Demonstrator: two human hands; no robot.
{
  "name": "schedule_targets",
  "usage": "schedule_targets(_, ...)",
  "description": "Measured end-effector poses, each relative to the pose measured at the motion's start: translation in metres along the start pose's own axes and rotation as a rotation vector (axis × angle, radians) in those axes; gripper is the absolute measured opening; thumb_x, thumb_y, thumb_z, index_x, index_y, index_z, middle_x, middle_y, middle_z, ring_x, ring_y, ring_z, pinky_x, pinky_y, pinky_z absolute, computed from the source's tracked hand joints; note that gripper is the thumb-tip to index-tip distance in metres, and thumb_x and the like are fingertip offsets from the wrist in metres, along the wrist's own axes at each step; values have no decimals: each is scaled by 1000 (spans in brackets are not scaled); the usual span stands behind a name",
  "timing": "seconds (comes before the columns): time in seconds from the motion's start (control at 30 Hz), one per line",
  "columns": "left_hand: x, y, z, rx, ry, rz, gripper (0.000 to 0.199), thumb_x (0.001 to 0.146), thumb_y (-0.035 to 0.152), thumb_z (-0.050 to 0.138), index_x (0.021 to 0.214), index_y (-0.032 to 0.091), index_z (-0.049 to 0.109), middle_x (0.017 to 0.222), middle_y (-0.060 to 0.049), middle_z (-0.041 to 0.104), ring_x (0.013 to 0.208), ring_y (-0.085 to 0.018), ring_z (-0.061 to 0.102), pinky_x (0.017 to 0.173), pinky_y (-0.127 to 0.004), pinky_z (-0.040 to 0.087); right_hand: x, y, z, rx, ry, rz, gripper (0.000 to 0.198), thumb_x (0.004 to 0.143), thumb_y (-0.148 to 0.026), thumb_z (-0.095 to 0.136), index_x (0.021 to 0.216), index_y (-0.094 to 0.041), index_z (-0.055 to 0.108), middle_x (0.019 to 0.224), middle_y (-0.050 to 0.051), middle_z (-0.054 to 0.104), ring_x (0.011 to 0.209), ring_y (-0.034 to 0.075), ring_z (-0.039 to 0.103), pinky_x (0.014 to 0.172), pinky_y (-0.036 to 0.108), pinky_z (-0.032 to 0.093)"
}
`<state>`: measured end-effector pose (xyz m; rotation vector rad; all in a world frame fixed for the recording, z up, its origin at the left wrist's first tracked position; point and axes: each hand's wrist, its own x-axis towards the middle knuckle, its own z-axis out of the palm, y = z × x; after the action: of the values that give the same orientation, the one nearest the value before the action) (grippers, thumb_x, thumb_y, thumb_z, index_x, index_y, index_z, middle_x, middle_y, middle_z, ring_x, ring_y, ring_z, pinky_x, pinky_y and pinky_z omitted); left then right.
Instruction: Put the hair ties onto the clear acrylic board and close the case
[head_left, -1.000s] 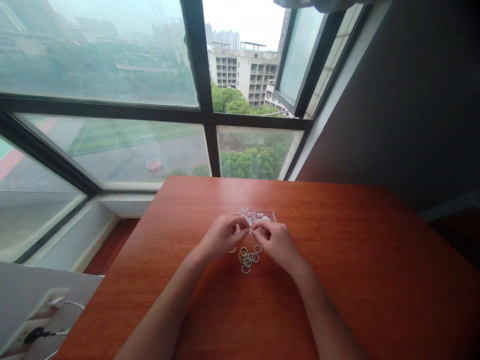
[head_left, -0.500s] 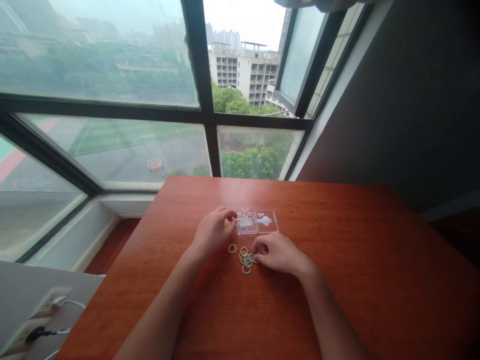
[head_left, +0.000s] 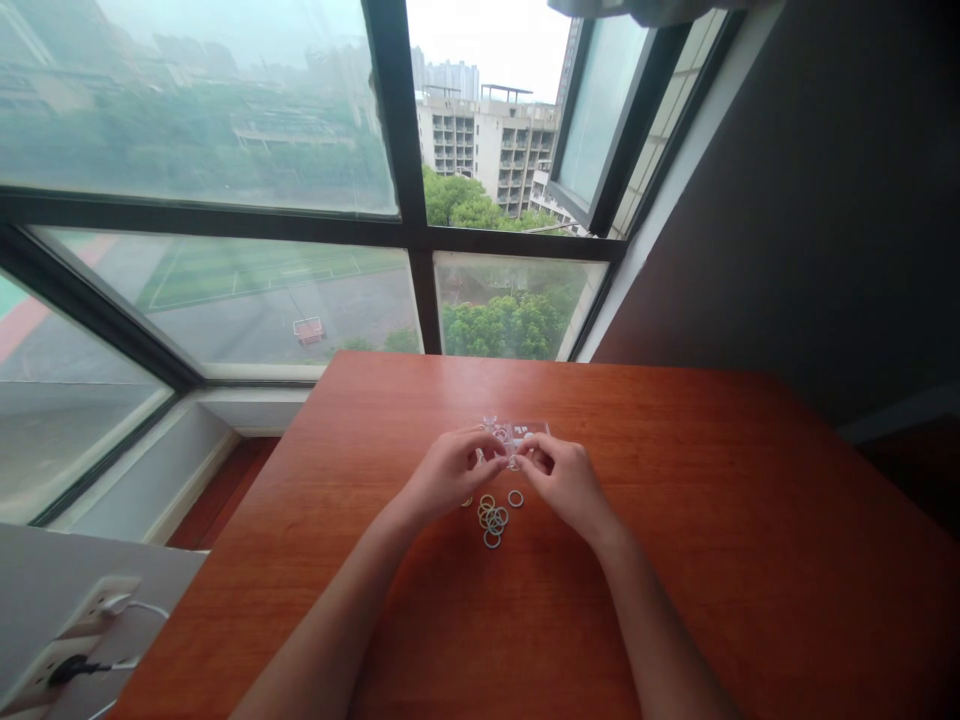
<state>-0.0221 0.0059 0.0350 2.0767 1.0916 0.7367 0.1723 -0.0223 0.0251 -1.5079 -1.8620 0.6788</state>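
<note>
My left hand and my right hand meet in front of a clear plastic box. Both are closed in a pinch, with a small pale hair tie between the fingertips. The box's lid is folded open to the right, and the hands hide much of the box. Some hair ties show inside it. Below the hands lies a loose cluster of yellow and pale green hair ties. A single pale one lies apart on the right, and another is partly covered by my left hand.
All this rests on a reddish-brown wooden table. Dark-framed windows rise beyond its far edge. At lower left, plugs and cables stick out of a wall socket.
My right hand has lifted from the cluster and moved up to the box. My left hand has shifted right from the box's left side, and the fingertips now meet at a hair tie.
</note>
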Motion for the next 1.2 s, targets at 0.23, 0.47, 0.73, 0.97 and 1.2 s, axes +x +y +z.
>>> schedule_targets(0.23,1,1,5,9,5,24,14,82,23,59,84,17,70,69,-1,63,62,-10,51,56,-20,37,-1,-4,2,30,-1,-26,13,84,-30,57,81,-20,65,55,-5,50,53,11,46,56,21,35)
schedule_targets(0.47,-1,-13,-8,214,135,-57,12,80,20,56,81,18,68,78,-2,67,66,-12,54,60,-22,39,-1,2,-1,-90,-93,13,11,84,-24,57,83,-21,67,63,-3,60,59,11,53,58,21,36)
schedule_targets(0.73,-2,-20,-7,305,144,-96,15,82,23,56,88,21,70,82,-2,68,69,-14,58,62,-23,41,-4,3,-3,-196,-251,47,10,81,-23,59,82,-23,69,71,-1,67,64,12,56,59,21,33)
schedule_targets(0.97,-2,-17,-9,317,137,-87,14,83,22,55,87,21,69,82,-1,68,69,-14,57,61,-22,40,-6,5,-1,-255,-308,64,8,78,-23,62,80,-24,70,70,-2,67,63,11,56,56,22,29)
schedule_targets(1.2,-1,-14,-8,299,128,-61,12,82,19,56,85,20,68,81,-2,67,69,-13,56,62,-22,40,-6,4,2,-287,-320,48,8,78,-21,60,77,-22,68,68,-2,66,62,11,56,55,22,27)
